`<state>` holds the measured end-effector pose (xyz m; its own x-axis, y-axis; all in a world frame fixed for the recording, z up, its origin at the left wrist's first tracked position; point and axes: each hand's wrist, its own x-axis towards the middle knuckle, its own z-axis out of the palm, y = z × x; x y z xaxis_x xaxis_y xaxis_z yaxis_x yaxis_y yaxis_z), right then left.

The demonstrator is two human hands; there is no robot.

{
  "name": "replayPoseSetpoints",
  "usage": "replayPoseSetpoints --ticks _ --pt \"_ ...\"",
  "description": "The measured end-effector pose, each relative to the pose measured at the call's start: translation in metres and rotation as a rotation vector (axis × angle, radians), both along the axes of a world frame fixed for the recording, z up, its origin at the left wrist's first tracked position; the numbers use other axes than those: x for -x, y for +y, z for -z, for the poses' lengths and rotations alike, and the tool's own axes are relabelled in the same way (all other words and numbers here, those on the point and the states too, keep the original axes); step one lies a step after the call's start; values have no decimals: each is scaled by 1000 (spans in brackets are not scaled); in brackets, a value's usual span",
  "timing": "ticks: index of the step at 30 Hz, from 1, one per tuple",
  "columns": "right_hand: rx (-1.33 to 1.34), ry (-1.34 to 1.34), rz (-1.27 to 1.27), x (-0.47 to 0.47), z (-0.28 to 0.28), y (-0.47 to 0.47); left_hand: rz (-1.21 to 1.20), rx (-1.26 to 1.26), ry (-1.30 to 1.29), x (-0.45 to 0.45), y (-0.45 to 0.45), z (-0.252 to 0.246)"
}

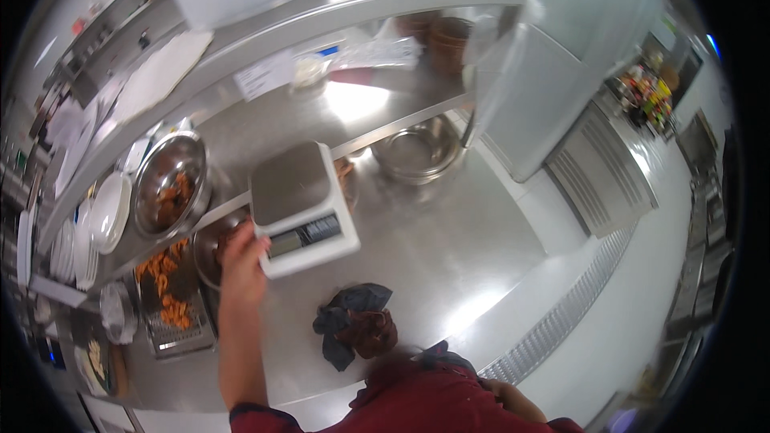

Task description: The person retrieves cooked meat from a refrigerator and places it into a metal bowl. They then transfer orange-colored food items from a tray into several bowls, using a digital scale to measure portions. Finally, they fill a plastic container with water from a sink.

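My left hand [243, 252] grips the left edge of a white digital kitchen scale [310, 252] with a flat steel weighing plate. The scale overlaps the front edge of the steel shelf in this view, its keys and display facing me. Nothing lies on its plate. Just behind my left wrist is a steel bowl [207, 249] with dark contents, partly hidden. On the steel worktable [433, 264] in front of me lies a dark plastic bag [343, 313] bunched against a brown item [370, 334] I cannot identify. My right hand is out of view; only part of that arm shows.
Left of my arm, a perforated steel tray [201, 337] carries orange-brown food pieces. A steel bowl [195, 159] of food and white plates [111, 213] stand on the shelf [252, 126]. Nested steel bowls [415, 147] sit beneath it. A floor grate [559, 307] runs at right.
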<state>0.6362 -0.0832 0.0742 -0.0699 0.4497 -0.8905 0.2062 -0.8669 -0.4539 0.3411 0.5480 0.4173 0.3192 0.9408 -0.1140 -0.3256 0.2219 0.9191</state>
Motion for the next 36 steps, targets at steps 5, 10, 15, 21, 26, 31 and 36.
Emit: replayPoseSetpoints --ticks 5,10,15,21,26,31,36 --pt "-116 -75 158 16 48 -49 142 -60 -34 -43 130 -3" --pt "260 117 660 17 114 -95 -66 -30 199 -58 197 21" --pt "430 32 975 -28 112 -111 -534 -446 761 -82 161 -9" --pt "-12 146 758 -159 77 -141 -448 -674 618 -239 -53 64" --pt "211 187 813 -253 73 -159 3 -229 687 -387 -213 171" --pt "292 157 776 -386 60 -152 172 -248 1148 -456 -222 199" --pt "309 69 814 -538 29 -112 319 -110 1739 -613 -197 234"
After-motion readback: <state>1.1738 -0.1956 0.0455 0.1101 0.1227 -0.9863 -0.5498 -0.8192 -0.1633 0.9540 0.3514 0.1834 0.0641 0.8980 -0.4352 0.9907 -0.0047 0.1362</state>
